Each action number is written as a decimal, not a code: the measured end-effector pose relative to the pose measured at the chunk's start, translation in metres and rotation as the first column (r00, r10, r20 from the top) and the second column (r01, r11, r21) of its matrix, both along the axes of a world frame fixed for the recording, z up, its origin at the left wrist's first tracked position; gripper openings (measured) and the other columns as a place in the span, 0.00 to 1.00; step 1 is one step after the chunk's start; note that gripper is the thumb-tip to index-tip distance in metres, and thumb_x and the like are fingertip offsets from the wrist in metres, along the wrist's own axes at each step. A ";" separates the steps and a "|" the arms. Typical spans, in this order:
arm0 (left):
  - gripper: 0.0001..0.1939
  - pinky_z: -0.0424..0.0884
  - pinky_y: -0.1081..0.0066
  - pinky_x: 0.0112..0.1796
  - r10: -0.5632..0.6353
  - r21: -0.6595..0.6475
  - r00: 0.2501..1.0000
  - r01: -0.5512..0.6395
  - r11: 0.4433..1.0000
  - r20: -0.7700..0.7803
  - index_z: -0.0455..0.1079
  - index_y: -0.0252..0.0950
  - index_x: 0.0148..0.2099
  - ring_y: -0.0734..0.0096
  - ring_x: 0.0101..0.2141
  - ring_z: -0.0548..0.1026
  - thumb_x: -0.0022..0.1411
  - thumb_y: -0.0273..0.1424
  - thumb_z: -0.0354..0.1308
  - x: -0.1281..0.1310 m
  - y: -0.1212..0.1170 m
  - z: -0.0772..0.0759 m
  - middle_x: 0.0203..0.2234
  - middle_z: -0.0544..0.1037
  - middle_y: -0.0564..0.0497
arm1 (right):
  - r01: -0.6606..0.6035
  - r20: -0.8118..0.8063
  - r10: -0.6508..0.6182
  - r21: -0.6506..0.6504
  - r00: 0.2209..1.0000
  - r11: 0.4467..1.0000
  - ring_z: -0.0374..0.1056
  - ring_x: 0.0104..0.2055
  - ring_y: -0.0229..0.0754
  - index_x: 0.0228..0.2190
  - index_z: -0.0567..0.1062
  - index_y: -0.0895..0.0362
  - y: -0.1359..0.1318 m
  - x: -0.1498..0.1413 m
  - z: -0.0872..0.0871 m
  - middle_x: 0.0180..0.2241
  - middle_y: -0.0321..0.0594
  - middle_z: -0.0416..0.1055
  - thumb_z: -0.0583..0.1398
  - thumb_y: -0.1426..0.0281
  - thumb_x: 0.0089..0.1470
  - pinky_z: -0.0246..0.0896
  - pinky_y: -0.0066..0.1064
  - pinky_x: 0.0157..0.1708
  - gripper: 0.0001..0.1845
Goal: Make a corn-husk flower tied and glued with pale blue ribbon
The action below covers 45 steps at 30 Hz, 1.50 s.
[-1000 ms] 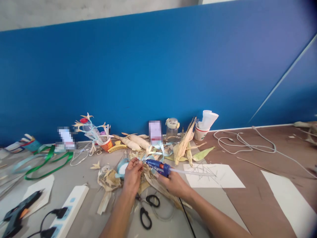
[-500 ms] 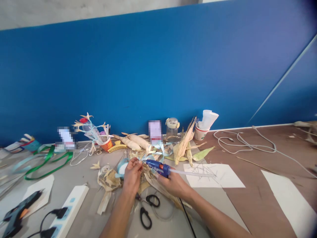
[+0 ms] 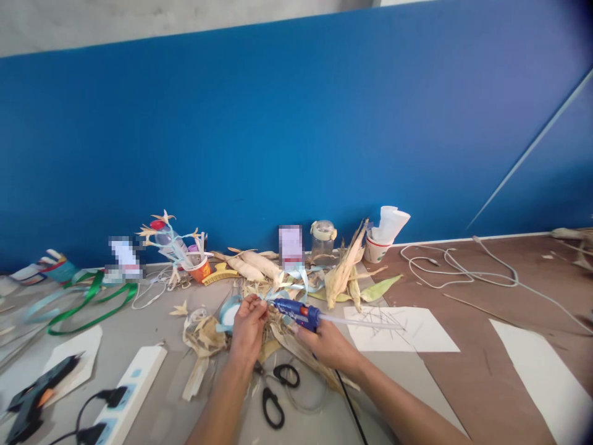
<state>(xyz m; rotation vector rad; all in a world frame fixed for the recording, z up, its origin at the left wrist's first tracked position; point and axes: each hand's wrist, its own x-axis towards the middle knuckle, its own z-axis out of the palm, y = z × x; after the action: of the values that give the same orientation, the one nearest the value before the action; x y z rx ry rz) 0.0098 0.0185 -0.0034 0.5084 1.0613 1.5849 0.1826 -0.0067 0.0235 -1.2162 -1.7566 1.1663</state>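
Note:
My right hand is wrapped round a blue glue gun, whose nozzle points left; a long clear glue stick sticks out of its back. The fingers of my left hand are pinched together right at the nozzle tip; what they hold is too small to make out. Light blue ribbon and a roll of it lie beside and behind my left hand. Dry corn husks are spread around and under both hands. Black-handled scissors lie in front of my wrists.
At the left are a power strip, a black glue gun and green ribbon. Along the blue wall stand an orange cup, a jar and a white paper cup. White paper with thin sticks lies right.
Almost nothing differs. The whole view has shifted very slightly, while both hands and the glue gun keep the same position.

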 end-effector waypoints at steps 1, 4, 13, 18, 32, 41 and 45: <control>0.20 0.64 0.76 0.27 -0.002 -0.003 1.000 0.002 1.000 0.000 0.64 0.37 0.33 0.77 0.24 0.70 0.37 0.28 0.68 0.000 0.000 0.001 0.22 0.70 0.58 | -0.004 -0.014 0.004 -0.014 1.000 1.000 0.66 0.36 0.44 0.37 0.75 0.58 0.000 0.000 0.000 0.34 0.38 0.73 0.54 0.65 0.50 0.63 0.32 0.38 0.14; 0.20 0.64 0.75 0.27 -0.007 -0.012 1.000 0.007 1.000 0.006 0.63 0.37 0.33 0.77 0.24 0.71 0.37 0.27 0.69 0.001 -0.001 0.003 0.22 0.69 0.59 | -0.032 -0.053 0.030 -0.027 0.998 0.999 0.66 0.36 0.44 0.38 0.74 0.58 0.001 0.001 -0.002 0.34 0.38 0.73 0.55 0.65 0.50 0.62 0.32 0.38 0.16; 0.19 0.64 0.75 0.28 0.001 0.004 0.999 -0.001 1.000 -0.041 0.63 0.37 0.34 0.78 0.24 0.70 0.38 0.29 0.68 0.003 -0.002 0.004 0.22 0.70 0.59 | 0.021 0.015 -0.021 -0.009 1.000 1.000 0.62 0.30 0.40 0.31 0.73 0.58 0.000 -0.001 0.000 0.27 0.36 0.70 0.54 0.65 0.50 0.61 0.29 0.32 0.12; 0.19 0.65 0.75 0.28 -0.006 0.007 0.998 0.006 1.000 -0.061 0.63 0.37 0.33 0.77 0.24 0.70 0.38 0.30 0.68 0.004 -0.003 0.004 0.22 0.70 0.59 | 0.005 -0.007 -0.005 -0.020 1.000 1.000 0.60 0.27 0.37 0.28 0.72 0.57 0.000 0.001 0.001 0.24 0.34 0.67 0.54 0.66 0.50 0.59 0.26 0.29 0.09; 0.19 0.64 0.74 0.32 0.004 0.104 0.967 0.023 0.994 -0.254 0.65 0.38 0.37 0.75 0.26 0.70 0.41 0.28 0.66 0.000 0.001 -0.004 0.23 0.72 0.57 | -0.181 -0.349 0.051 -0.352 0.936 0.918 0.49 0.14 0.29 0.18 0.62 0.56 0.011 0.014 -0.005 0.11 0.27 0.56 0.55 0.61 0.46 0.42 0.23 0.16 0.13; 0.18 0.66 0.75 0.30 0.009 0.118 0.957 0.027 0.993 -0.290 0.65 0.37 0.37 0.76 0.25 0.70 0.42 0.29 0.66 -0.001 0.002 -0.005 0.22 0.72 0.57 | -0.125 -0.250 0.037 -0.347 0.968 0.929 0.51 0.14 0.29 0.16 0.61 0.57 0.013 0.017 -0.009 0.10 0.28 0.57 0.54 0.62 0.47 0.44 0.23 0.17 0.15; 0.18 0.69 0.73 0.31 0.005 0.117 0.969 0.025 0.993 -0.248 0.64 0.37 0.36 0.76 0.24 0.71 0.42 0.31 0.66 -0.001 0.001 -0.003 0.22 0.71 0.58 | -0.134 -0.225 0.058 -0.341 0.973 0.930 0.52 0.14 0.29 0.14 0.61 0.57 0.013 0.017 -0.013 0.10 0.29 0.58 0.55 0.62 0.47 0.45 0.23 0.16 0.17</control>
<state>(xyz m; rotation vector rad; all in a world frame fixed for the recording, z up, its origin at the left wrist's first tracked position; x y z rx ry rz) 0.0092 0.0195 -0.0060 0.8093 1.1508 1.6116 0.1991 0.0062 0.0108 -1.1633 -1.5010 1.6632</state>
